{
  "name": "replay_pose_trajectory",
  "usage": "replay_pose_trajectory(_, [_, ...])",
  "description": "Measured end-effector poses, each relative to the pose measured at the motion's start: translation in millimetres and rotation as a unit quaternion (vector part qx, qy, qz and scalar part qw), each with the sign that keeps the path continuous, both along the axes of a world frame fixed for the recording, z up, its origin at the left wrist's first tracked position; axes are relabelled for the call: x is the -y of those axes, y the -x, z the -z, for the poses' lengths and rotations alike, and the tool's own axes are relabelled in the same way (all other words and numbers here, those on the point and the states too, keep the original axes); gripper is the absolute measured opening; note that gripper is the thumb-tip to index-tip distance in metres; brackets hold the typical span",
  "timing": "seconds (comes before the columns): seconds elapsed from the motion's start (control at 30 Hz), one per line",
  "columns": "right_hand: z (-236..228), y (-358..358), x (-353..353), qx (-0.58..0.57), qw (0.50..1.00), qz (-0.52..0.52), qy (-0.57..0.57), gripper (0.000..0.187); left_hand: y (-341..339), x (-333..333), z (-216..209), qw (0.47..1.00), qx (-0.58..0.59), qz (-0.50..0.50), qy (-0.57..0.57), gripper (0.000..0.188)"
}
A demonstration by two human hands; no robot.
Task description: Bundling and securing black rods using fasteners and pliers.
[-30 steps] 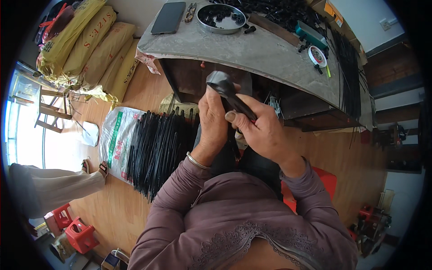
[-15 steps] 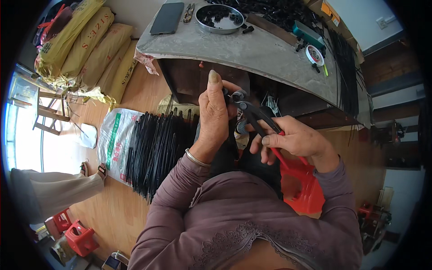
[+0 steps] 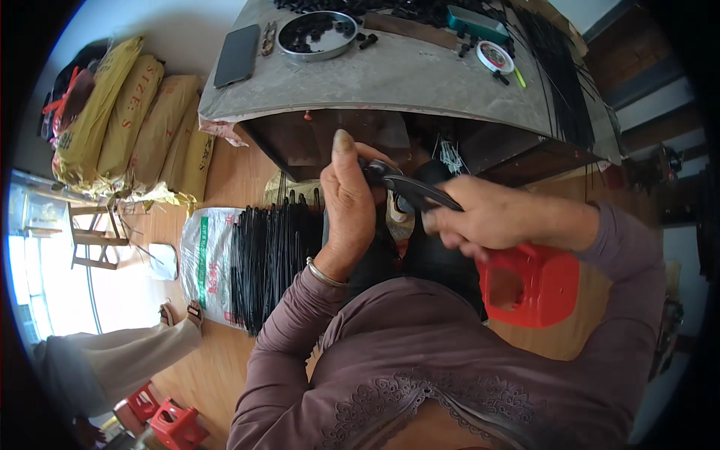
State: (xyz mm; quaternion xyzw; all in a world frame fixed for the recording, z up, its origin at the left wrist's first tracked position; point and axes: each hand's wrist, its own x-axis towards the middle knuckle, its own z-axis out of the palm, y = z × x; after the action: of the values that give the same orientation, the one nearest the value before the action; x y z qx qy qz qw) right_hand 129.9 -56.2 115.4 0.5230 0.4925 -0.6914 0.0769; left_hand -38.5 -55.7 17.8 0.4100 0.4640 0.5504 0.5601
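My left hand (image 3: 349, 199) is raised in front of me with the thumb up, its fingers curled round a small dark piece that they mostly hide. The black jaws of a pair of pincers (image 3: 420, 189) meet that piece beside my left fingers. My right hand (image 3: 484, 214) is wrapped round the pincers' handles and covers most of them. Both hands are above my lap, just short of the table (image 3: 315, 88).
On the table are a phone (image 3: 237, 56), a round metal tray (image 3: 315, 54) of black parts, a teal box (image 3: 478, 24) and a white tape roll (image 3: 495, 55). Black rods (image 3: 266, 262) lie at my left, a red stool (image 3: 551, 289) at my right. Another person's legs (image 3: 142, 352) show left.
My right hand has swung the pincers' handles up and outward, with the elbow raised. My left hand keeps its hold. The view has shifted slightly.
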Motion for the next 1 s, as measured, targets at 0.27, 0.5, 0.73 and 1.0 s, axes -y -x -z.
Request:
replay_pose_trajectory(0.27, [12,-11,-7,0.082,0.949,-0.145,-0.267,0.022,-3,-8,6,0.999,0.025,-0.033,0.010,0.066])
replay_pose_trajectory(0.5, [-19,-10,-17,0.096,0.983,-0.109,-0.108,0.022,-6,-9,7,0.999,0.051,-0.006,0.016,0.060])
replay_pose_trajectory(0.73, [-18,-11,-15,0.085,0.991,-0.082,-0.070,0.021,-7,-8,6,0.998,0.057,0.006,0.016,0.063])
replay_pose_trajectory(1.0, [-7,-11,-13,0.101,0.983,-0.095,-0.123,0.020,-14,-7,5,1.000,-0.008,-0.005,-0.014,0.066])
